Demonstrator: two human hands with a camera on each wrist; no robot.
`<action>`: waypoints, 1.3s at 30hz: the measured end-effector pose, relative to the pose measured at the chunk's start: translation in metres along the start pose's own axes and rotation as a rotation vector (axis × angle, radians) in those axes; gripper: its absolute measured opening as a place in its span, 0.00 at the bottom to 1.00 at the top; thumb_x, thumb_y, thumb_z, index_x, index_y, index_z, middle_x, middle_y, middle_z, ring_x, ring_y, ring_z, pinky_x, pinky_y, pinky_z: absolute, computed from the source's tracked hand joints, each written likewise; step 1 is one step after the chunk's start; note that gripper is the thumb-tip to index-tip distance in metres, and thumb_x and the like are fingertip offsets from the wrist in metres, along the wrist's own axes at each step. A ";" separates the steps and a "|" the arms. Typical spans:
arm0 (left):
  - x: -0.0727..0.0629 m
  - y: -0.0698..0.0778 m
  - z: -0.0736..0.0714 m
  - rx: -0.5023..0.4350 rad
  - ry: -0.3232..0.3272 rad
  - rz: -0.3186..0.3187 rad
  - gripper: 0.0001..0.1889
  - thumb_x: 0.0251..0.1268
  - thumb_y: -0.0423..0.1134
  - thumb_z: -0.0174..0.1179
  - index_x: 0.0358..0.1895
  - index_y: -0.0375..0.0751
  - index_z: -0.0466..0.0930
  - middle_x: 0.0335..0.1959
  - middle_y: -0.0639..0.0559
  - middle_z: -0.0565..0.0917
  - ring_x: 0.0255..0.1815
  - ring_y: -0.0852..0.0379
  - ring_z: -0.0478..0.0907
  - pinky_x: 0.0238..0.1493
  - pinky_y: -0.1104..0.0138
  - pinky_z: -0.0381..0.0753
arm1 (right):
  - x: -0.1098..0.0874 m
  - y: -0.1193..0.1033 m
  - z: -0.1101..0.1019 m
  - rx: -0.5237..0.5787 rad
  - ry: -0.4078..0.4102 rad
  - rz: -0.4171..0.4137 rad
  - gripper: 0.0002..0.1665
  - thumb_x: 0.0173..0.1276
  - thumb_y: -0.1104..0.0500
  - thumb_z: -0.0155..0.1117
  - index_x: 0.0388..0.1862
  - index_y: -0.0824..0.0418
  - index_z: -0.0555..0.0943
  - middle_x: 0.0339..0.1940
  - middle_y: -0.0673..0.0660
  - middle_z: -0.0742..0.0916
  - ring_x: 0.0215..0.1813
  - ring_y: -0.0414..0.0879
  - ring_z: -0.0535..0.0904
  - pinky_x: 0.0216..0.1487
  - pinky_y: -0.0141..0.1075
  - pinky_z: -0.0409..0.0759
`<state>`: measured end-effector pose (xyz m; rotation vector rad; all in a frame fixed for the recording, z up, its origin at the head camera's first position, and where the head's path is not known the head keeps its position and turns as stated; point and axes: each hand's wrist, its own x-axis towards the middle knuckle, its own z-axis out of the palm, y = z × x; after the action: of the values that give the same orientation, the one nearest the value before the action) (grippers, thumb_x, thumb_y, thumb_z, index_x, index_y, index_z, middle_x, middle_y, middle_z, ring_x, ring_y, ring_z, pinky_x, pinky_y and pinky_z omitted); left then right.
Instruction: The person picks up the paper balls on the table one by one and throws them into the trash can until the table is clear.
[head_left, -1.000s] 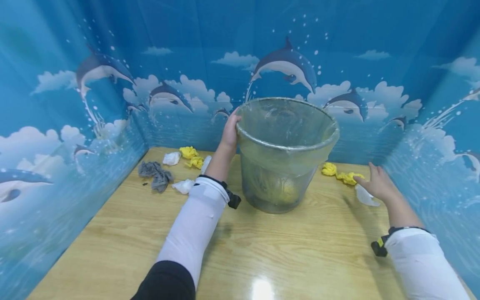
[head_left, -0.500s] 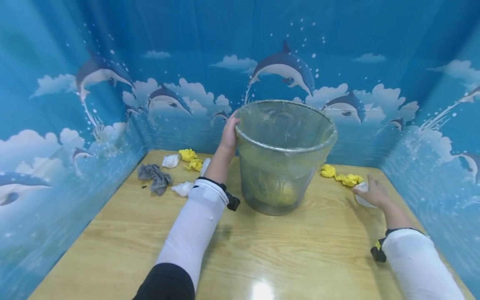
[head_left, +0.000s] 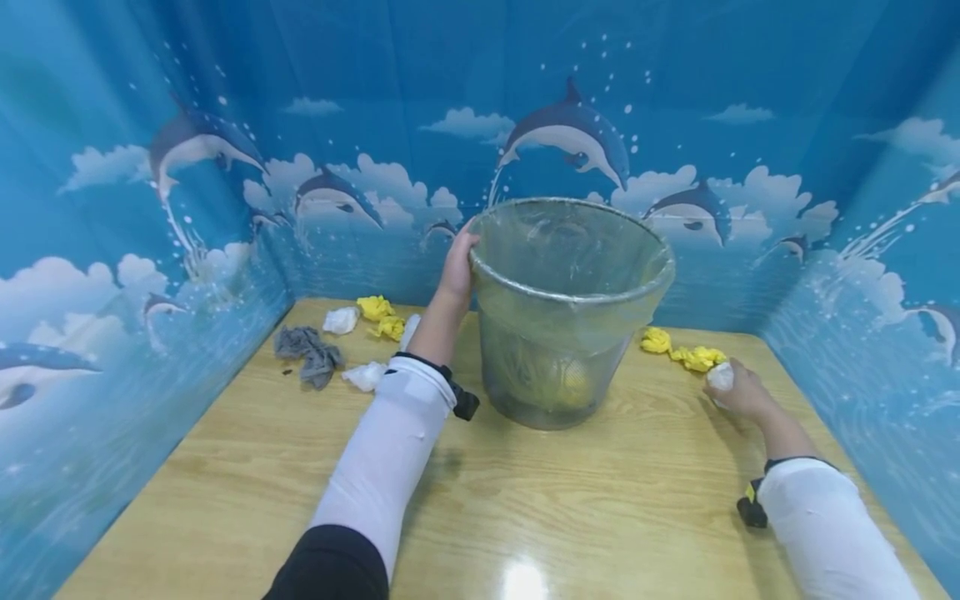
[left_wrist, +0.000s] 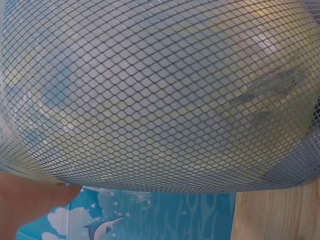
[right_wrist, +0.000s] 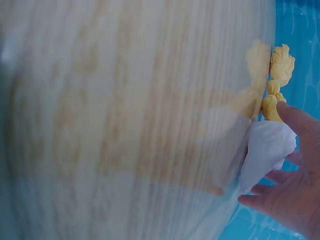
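Observation:
A mesh waste bin (head_left: 555, 367) with a thin yellow-green liner (head_left: 600, 312) folded over its rim stands upright on the table. My left hand (head_left: 457, 267) grips the bin at the left side of its rim. In the left wrist view the thumb side of that hand (left_wrist: 35, 200) lies against the bin's mesh wall (left_wrist: 165, 100). Over on the right, my right hand (head_left: 744, 393) has its fingers around a crumpled white paper (head_left: 722, 377). The right wrist view shows the white paper (right_wrist: 267, 147) between thumb and fingers, low at the table surface.
Crumpled yellow papers (head_left: 697, 358) lie just beyond the right hand. Left of the bin are a grey crumpled piece (head_left: 309, 354), white wads (head_left: 366, 376) and yellow wads (head_left: 373, 307). Dolphin-print curtains (head_left: 375, 108) enclose the wooden table (head_left: 525, 500) at the back and sides.
My right hand has come down and slightly left onto the white paper, and its fingers have closed round it. The left hand keeps its grip on the bin, which stays put.

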<state>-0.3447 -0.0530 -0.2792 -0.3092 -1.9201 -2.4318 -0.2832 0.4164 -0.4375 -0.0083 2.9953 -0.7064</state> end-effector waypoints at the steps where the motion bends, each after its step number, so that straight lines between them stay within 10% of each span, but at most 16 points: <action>1: 0.000 0.001 0.000 0.002 0.003 -0.003 0.32 0.68 0.40 0.36 0.77 0.47 0.51 0.78 0.53 0.54 0.77 0.53 0.53 0.73 0.57 0.59 | 0.001 0.001 0.001 -0.002 0.015 -0.011 0.50 0.67 0.55 0.56 0.66 0.90 0.44 0.59 0.93 0.59 0.60 0.85 0.56 0.62 0.71 0.59; 13: 0.001 0.003 0.000 0.008 0.019 -0.008 0.32 0.68 0.40 0.36 0.77 0.47 0.53 0.78 0.52 0.54 0.77 0.52 0.52 0.73 0.56 0.58 | 0.006 0.005 0.007 -0.073 0.046 -0.097 0.37 0.62 0.57 0.63 0.54 0.88 0.63 0.45 0.85 0.76 0.49 0.80 0.72 0.52 0.66 0.71; 26: 0.000 0.002 0.000 0.020 0.027 -0.034 0.32 0.69 0.41 0.36 0.77 0.51 0.51 0.79 0.54 0.51 0.79 0.53 0.48 0.74 0.55 0.57 | 0.003 0.001 0.007 -0.041 -0.067 -0.021 0.50 0.64 0.49 0.62 0.64 0.88 0.53 0.53 0.89 0.69 0.55 0.82 0.66 0.56 0.68 0.68; 39: -0.001 0.000 0.000 0.019 0.029 -0.027 0.32 0.69 0.41 0.37 0.77 0.50 0.52 0.79 0.54 0.51 0.78 0.51 0.50 0.73 0.53 0.57 | 0.000 -0.003 0.004 -0.128 -0.111 -0.037 0.41 0.65 0.58 0.59 0.63 0.87 0.56 0.54 0.88 0.70 0.56 0.82 0.67 0.57 0.67 0.67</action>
<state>-0.3440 -0.0528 -0.2788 -0.2476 -1.9474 -2.4194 -0.2833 0.4121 -0.4394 -0.1062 2.9350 -0.4982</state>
